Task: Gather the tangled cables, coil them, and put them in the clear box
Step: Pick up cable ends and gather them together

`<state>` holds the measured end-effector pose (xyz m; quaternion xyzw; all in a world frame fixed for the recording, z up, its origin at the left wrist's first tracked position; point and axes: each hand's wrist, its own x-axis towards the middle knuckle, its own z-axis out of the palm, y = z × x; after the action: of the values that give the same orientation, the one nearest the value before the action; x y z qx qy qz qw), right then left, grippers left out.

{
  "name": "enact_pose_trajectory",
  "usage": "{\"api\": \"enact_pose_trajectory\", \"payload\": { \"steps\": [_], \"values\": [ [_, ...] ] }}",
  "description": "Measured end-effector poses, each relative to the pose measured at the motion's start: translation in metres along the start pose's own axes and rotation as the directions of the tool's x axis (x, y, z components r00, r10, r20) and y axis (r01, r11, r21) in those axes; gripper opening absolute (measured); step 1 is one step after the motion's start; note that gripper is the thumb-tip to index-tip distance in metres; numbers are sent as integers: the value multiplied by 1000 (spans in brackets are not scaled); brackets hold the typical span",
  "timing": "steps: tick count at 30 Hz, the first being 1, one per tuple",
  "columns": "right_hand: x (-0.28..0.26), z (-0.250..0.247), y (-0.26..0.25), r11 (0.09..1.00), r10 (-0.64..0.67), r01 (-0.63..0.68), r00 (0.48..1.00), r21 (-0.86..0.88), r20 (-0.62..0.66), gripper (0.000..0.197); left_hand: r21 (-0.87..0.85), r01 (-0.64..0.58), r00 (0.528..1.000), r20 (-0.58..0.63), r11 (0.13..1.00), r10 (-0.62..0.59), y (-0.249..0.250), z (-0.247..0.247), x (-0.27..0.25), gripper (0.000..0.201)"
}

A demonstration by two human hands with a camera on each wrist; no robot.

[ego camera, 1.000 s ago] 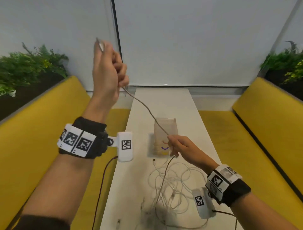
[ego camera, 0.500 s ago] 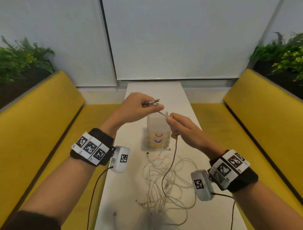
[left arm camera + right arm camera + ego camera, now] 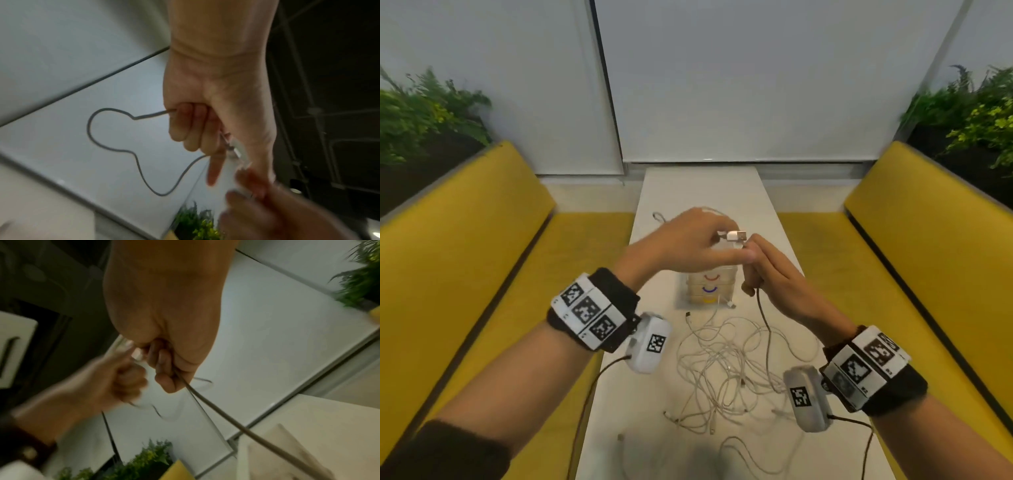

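Above the clear box (image 3: 710,288), my left hand (image 3: 726,240) pinches the white USB plug (image 3: 736,236) of a grey cable (image 3: 765,318). My right hand (image 3: 751,270) grips the same cable just below the plug, and the cable hangs from this fist down to the tangle of white cables (image 3: 726,370) on the table. In the left wrist view the left hand (image 3: 197,129) has its fingers curled round the cable, and a loop of the cable (image 3: 88,128) sticks out beside it. The right wrist view shows the right hand (image 3: 164,366) fisted on the taut cable (image 3: 244,430).
The narrow white table (image 3: 702,185) runs away from me between two yellow benches (image 3: 482,257). Another cable end (image 3: 659,216) lies beyond the box. Plants (image 3: 424,113) stand behind both bench backs, and loose white plugs lie near the table's front.
My left hand has come down from high on the left to meet the right hand above the box. The stretched cable between them has gone slack into a loop.
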<state>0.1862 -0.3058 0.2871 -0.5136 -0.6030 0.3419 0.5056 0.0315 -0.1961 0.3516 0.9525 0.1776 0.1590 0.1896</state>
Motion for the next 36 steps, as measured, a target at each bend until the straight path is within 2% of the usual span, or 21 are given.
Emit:
{"api": "enact_pose_trajectory", "payload": {
  "steps": [1,3,6,9,11,13,16,17,18,19,20,21,22,23,24,25,26,28,30,32,36],
  "values": [
    [1,-1,-3,999,-9,9,1000,44,0,29,-64,-9,1000,-13,998,8,-3,6,0,41],
    [-2,-5,-5,995,1,-1,1000,97,2,26,-191,-10,992,-122,982,-13,-11,6,2,50],
    [-15,-10,4,996,62,-65,997,61,47,29,-402,-2,928,-343,916,-148,-21,-12,4,50],
    [-37,-14,24,986,164,-166,984,18,74,37,-539,14,784,-516,842,-344,-39,-43,5,37],
    [-52,-16,39,973,229,-230,971,11,71,39,-529,12,709,-594,849,-380,-48,-60,2,30],
    [-66,-15,53,960,278,-279,955,-6,98,40,-525,14,646,-645,851,-409,-55,-71,-2,27],
    [-85,-13,72,937,348,-339,920,-82,181,47,-603,-8,471,-706,798,-529,-70,-88,-8,17],
    [-90,-12,77,930,367,-355,906,-96,213,49,-628,-16,433,-706,778,-561,-74,-94,-11,13],
    [-95,-12,81,923,385,-371,889,-101,249,51,-638,4,435,-692,770,-576,-77,-97,-14,11],
    [-98,-12,83,917,399,-385,869,-106,294,52,-628,52,491,-661,776,-568,-78,-99,-16,11],
    [-99,-12,85,911,412,-392,842,-129,349,52,-593,109,597,-602,798,-530,-77,-98,-18,14],
    [-100,-11,87,901,434,-392,803,-186,408,50,-538,151,731,-504,829,-460,-73,-96,-21,20],
    [-99,-11,88,880,473,-383,752,-280,459,45,-484,170,858,-356,859,-370,-68,-93,-24,24],
    [-97,-11,89,848,523,-365,697,-386,491,38,-445,178,944,-176,878,-280,-63,-90,-26,24],
    [-95,-12,90,812,565,-335,658,-478,498,31,-426,183,979,0,886,-203,-60,-86,-28,20],
    [-91,-13,90,779,592,-304,644,-548,485,28,-437,191,980,137,879,-145,-57,-82,-29,17],
    [-85,-14,91,757,604,-287,650,-587,461,28,-474,200,971,215,857,-107,-55,-76,-29,19],
    [-70,-17,94,756,577,-279,711,-593,402,27,-555,236,963,241,798,-117,-54,-64,-28,33],
    [-52,-16,100,774,519,-292,800,-562,300,23,-608,299,954,216,736,-209,-56,-49,-24,42],
    [-31,-11,113,782,491,-347,854,-517,170,21,-673,379,922,219,635,-318,-65,-32,-23,43],
    [11,18,153,765,508,-445,861,-466,11,19,-783,465,830,222,414,-512,-91,10,-22,38]
  ]
}}
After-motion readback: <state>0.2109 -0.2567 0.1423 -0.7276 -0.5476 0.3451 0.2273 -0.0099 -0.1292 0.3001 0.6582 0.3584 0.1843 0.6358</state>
